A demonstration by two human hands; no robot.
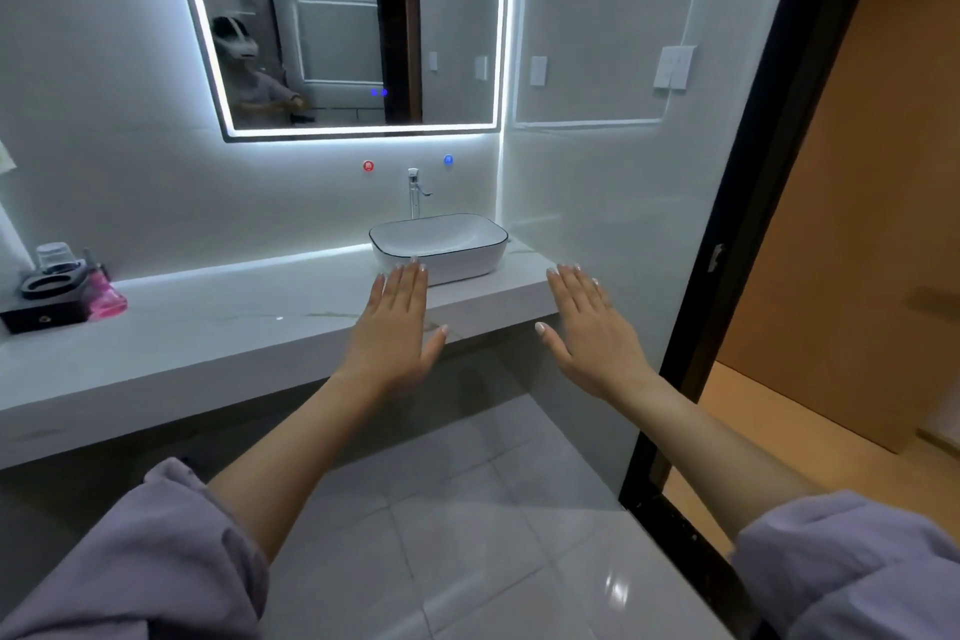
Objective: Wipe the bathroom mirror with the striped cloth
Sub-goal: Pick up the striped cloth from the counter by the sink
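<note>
The bathroom mirror hangs on the far wall above the counter, framed by a bright white light strip. My left hand is stretched out flat, palm down, fingers together, in front of the counter edge and holds nothing. My right hand is held the same way, a little to the right, also with nothing in it. Both hands are well below the mirror and do not touch it. No striped cloth shows anywhere in view.
A white basin with a tap sits on the long white counter. At the counter's left end are a black box, a glass and a pink bottle. A dark door frame stands at the right.
</note>
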